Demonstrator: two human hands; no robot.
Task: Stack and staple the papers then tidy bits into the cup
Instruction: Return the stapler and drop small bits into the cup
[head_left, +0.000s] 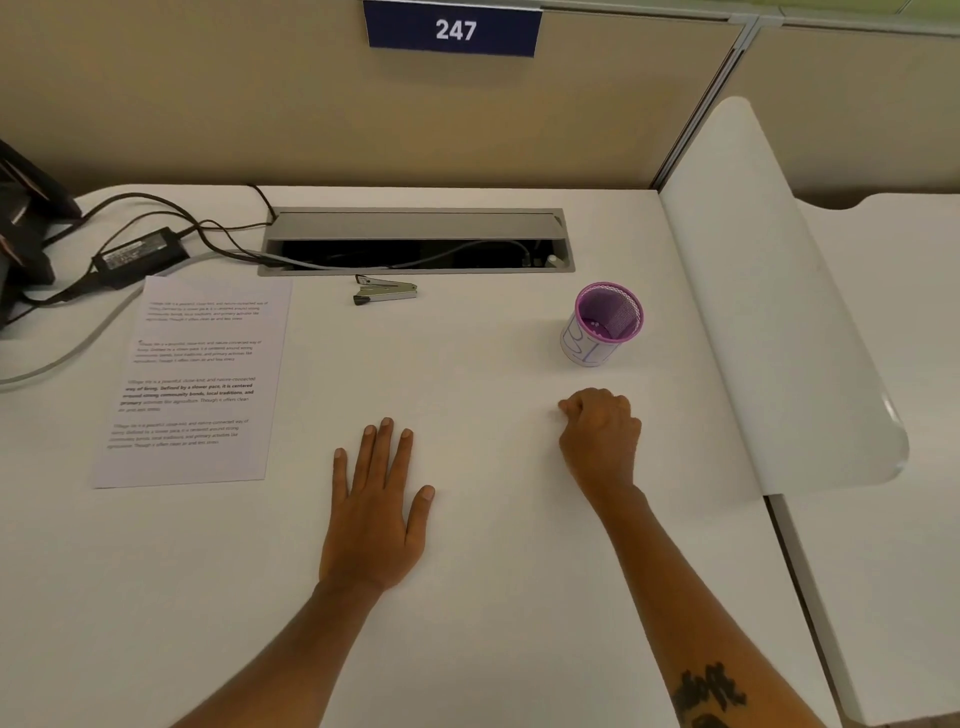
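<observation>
One purple mesh cup (605, 325) stands upright on the white desk (467, 597), and everything else is placed from it. Small pale bits show at its bottom, though what they are is too small to tell. Just in front of the cup, toward the person, the right hand (600, 439) is curled with thumb and fingertips pinched together at the desk surface; whether it holds a scrap I cannot tell, since nothing shows between the fingers. Further left of the cup, the left hand (376, 512) lies flat and spread on the desk, holding nothing. Left of the cup and toward the partition, the stapler (385, 291) lies by the cable tray (415, 241). Well to the left of the cup sit the printed papers (192, 382), squared as one pile; no staple is visible from here.

Risks, as I judge them: a tiny bit could slip from that pinch unseen against the white surface. The cup looks light, so a knuckle bumping it could tip it and spill what is inside. Bits could also slip through the mesh.
</observation>
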